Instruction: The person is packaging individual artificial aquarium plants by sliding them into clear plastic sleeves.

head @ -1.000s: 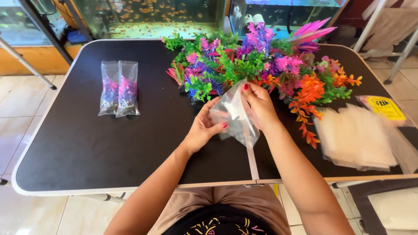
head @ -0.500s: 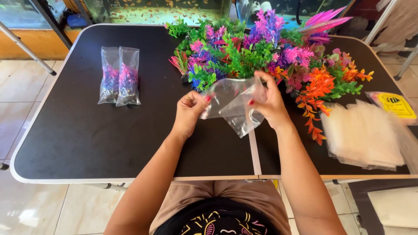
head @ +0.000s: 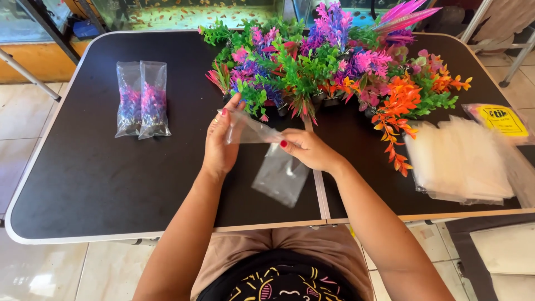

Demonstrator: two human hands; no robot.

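Observation:
Both my hands hold a clear plastic bag (head: pixel 273 167) over the middle of the black table (head: pixel 83 178). My left hand (head: pixel 222 142) pinches the bag's upper edge near its mouth. My right hand (head: pixel 310 149) grips the other side of that edge, so the rest of the bag hangs down toward me. Just beyond my hands lies a heap of colourful artificial plants (head: pixel 329 61) in green, pink, purple and orange.
Two filled clear bags (head: pixel 142 100) with purple plants lie side by side on the table's left part. A stack of empty clear bags (head: pixel 462 161) sits at the right, a yellow-labelled packet (head: pixel 501 120) behind it. Fish tanks (head: pixel 184 11) stand beyond the table.
My hands came down from the plant heap toward me and moved apart. The bag, bunched between them before, now hangs stretched with its mouth edge pulled between both hands.

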